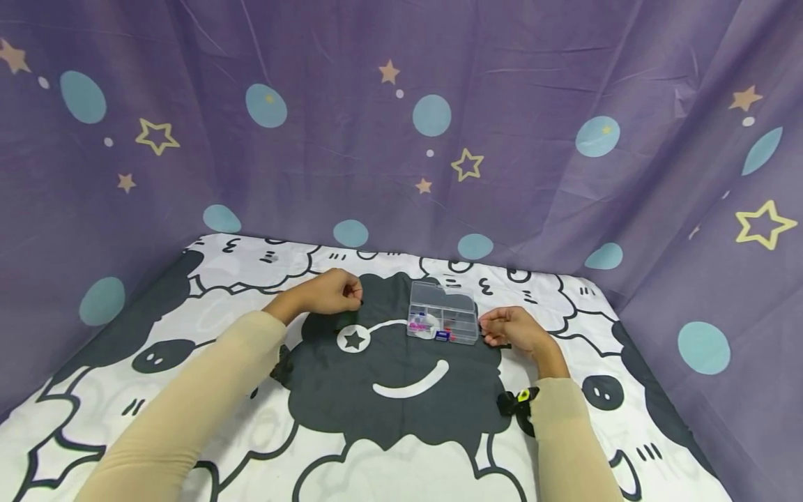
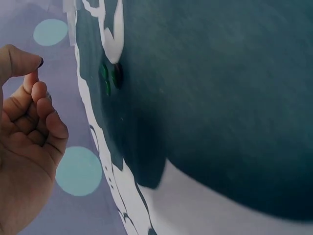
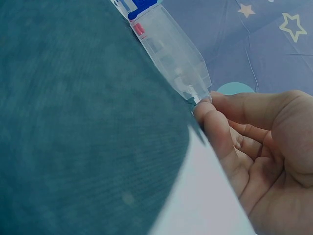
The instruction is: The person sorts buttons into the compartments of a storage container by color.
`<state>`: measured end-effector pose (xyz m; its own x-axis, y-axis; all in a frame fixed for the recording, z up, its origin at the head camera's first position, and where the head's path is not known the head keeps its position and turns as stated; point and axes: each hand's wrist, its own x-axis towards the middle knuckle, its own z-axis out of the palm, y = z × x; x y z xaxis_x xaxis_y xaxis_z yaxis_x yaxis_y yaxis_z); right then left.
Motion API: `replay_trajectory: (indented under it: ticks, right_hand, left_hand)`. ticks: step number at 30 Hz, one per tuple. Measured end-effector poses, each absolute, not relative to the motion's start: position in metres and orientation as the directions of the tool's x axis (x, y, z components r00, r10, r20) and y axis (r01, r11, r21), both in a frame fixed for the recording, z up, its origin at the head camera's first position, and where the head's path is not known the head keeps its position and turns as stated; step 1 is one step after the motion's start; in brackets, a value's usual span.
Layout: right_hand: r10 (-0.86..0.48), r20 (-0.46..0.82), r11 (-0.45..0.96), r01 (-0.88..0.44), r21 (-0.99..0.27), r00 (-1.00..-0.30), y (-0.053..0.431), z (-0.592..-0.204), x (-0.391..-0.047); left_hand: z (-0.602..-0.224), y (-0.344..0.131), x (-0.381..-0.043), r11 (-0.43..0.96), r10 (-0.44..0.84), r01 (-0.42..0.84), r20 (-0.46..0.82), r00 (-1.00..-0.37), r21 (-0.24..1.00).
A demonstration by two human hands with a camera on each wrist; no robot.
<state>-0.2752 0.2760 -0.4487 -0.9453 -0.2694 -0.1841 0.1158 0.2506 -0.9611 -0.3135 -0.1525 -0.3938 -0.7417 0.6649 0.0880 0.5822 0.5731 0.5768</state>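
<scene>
A clear plastic compartment box (image 1: 460,331) lies on the dark patch of the cloth with its lid (image 1: 433,295) raised at the back. Small pink, white, blue and red pieces show in its compartments. My right hand (image 1: 516,330) is at the box's right end; in the right wrist view, thumb and forefinger pinch the corner of the box (image 3: 171,51). Left of the box, my left hand (image 1: 327,291) is held over the cloth with its fingers curled. A small dark thing (image 2: 40,62) shows at its thumb tip, where thumb and forefinger meet.
Small green pieces (image 2: 116,76) lie on the cloth in the left wrist view. The cartoon-print cloth (image 1: 251,425) covers the whole surface. A purple curtain (image 1: 351,167) with stars and dots hangs behind and at both sides. A black band (image 1: 519,403) sits by the right wrist.
</scene>
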Motion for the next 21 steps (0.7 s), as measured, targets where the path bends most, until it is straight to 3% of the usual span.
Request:
replay_trajectory:
  ticks: [21]
  right_hand:
    - [-0.284, -0.171, 0.258, 0.097, -0.961, -0.943, 0.275, -0.447, -0.274]
  left_hand:
    - [-0.396, -0.102, -0.322, 0.506, 0.670, 0.602, 0.158, -0.725, 0.617]
